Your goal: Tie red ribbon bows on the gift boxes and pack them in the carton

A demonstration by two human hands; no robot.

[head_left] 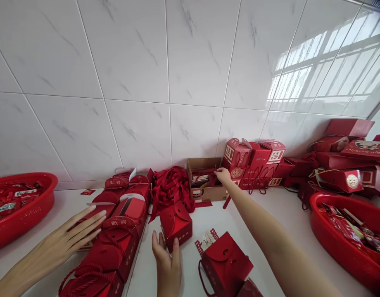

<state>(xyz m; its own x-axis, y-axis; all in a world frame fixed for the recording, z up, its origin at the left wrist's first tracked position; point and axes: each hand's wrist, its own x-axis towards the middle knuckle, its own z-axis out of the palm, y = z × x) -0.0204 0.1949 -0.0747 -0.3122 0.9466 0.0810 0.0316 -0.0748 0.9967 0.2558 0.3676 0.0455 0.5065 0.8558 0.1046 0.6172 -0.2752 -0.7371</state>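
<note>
My left hand (168,264) grips the near corner of a small red gift box (176,225), thumb on its front face and fingers on its left side. The box has a rounded tuck flap on top. My right hand (223,176) reaches to the inner right end of a brown cardboard box (208,194) by the wall. Its fingers are pinched together at a dark red piece whose kind I cannot make out. Another red gift box (227,262) with a cord handle lies nearer to me, beside a cut-out paper card (206,241).
A co-worker's hand (84,227) is spread over rows of red gift boxes (120,235). A heap of red ribbon (171,189) lies by the cardboard box. More boxes (250,165) are stacked at the wall. Red basins of wrapped sweets stand left (50,202) and right (320,222).
</note>
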